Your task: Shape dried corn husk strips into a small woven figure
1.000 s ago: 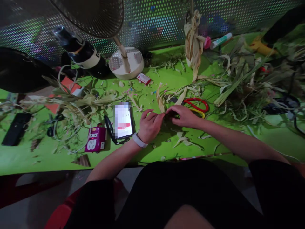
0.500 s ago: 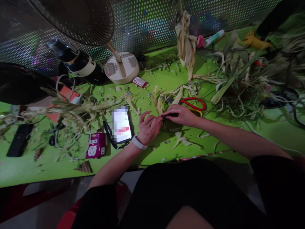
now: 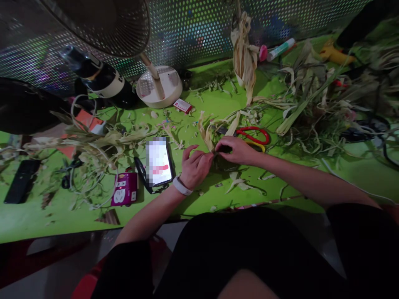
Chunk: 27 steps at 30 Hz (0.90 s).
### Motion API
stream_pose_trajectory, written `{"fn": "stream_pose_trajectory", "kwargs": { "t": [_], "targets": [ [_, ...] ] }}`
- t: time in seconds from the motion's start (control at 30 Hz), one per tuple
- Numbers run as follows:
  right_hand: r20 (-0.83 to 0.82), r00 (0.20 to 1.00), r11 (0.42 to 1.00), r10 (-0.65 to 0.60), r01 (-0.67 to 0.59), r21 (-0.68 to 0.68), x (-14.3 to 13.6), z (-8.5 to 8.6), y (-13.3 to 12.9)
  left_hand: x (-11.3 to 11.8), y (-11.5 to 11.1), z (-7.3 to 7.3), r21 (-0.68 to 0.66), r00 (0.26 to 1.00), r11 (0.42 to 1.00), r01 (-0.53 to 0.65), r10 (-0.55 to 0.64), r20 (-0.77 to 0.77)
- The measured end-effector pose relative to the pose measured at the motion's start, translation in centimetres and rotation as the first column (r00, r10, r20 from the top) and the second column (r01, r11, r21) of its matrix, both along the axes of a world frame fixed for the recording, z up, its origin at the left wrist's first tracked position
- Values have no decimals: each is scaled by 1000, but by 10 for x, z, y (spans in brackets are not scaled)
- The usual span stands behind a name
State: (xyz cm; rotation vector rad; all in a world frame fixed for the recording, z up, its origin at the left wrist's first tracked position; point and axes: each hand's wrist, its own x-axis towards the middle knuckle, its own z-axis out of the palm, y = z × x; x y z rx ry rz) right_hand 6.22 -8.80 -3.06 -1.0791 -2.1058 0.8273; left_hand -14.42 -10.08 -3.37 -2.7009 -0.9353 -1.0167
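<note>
Over the green table, my left hand (image 3: 196, 166), with a white band at its wrist, pinches the lower end of a dried corn husk (image 3: 205, 133). The husk's pale strips fan upward beyond the fingers. My right hand (image 3: 235, 150) meets it from the right, thumb and forefinger closed at the same end; whatever lies between those fingertips is too small to make out. Just beyond the right hand lie scissors with a red handle (image 3: 264, 136), and a yellow handle (image 3: 259, 146) shows beside it. A loose husk scrap (image 3: 238, 182) rests below the hands.
Left of my hands are a lit phone (image 3: 160, 162), a purple power socket (image 3: 125, 189) and husks with cables (image 3: 124, 139). A fan base (image 3: 159, 87) and bottle (image 3: 109, 85) stand behind. A husk bundle (image 3: 245, 58) leans upright; a husk heap (image 3: 311, 99) and yellow glue gun (image 3: 335, 53) lie right.
My right fingertips have shifted slightly right, and a rounder gap shows between thumb and forefinger. My left hand keeps its pinch on the husk almost in place.
</note>
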Motion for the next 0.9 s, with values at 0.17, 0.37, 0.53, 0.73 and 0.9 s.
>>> {"fn": "stream_pose_trajectory", "kwargs": {
  "t": [0.17, 0.37, 0.53, 0.73, 0.9],
  "targets": [
    [-18, 1000, 1000, 11, -11, -9, 0, 0, 0, -2, -1, -1, -90, 1000, 996, -1, -1, -23],
    [-14, 1000, 1000, 17, -17, -5, 4, 9, -4, 0, -1, 1, -59, 1000, 998, 27, -27, 2],
    [-83, 996, 976, -16, -3, -220, 5, 13, -2, 1, -1, 0, -53, 1000, 999, 6, -7, -21],
    [-42, 999, 982, -25, 17, -190, 3, 11, -5, 1, 0, 0, -36, 999, 999, -1, -1, -54],
    [3, 999, 999, 38, -38, -26, 2, 6, -3, 2, 0, 0, -8, 998, 1000, -16, 15, -59]
  ]
}}
